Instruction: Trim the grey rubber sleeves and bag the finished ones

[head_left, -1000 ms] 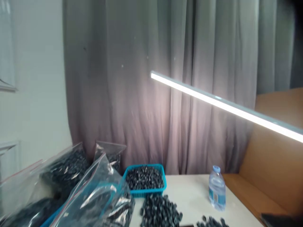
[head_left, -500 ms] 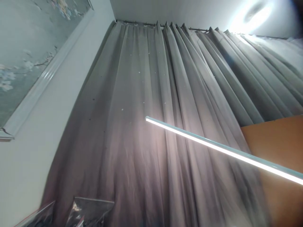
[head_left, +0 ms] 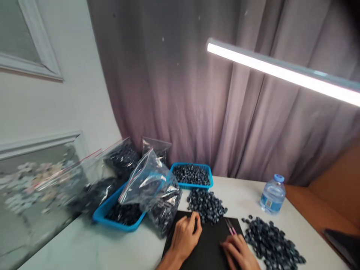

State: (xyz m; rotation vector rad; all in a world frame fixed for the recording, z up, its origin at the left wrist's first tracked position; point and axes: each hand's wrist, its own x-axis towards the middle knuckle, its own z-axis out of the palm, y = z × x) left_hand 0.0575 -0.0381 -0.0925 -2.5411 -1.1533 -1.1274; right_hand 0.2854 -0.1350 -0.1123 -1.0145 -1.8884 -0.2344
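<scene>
My left hand (head_left: 186, 236) is over the left part of a black mat (head_left: 209, 245), thumb and forefinger closed in a pinch; whatever is between them is too small to make out. At the mat's right side my right hand (head_left: 241, 252) has its fingers curled, their tips turned left and partly hidden. A pink-handled tool with thin metal tips, tweezers or small scissors (head_left: 231, 226), points away just beyond its knuckles; I cannot tell whether the hand grips it. Small dark pieces lie in one heap (head_left: 206, 205) behind the mat and another heap (head_left: 271, 242) right of it.
A blue basket (head_left: 211, 180) full of dark pieces stands at the back. Another blue basket (head_left: 112, 224) and clear zip bags (head_left: 157, 183) of dark pieces sit at left. A water bottle (head_left: 272, 195) stands at right, beneath a lit tube lamp (head_left: 281, 69).
My view swung up to the curtain and ceiling, then back down to the table. Both hands, the mat and the pink tool are now in sight; neither earlier frame shows my hands.
</scene>
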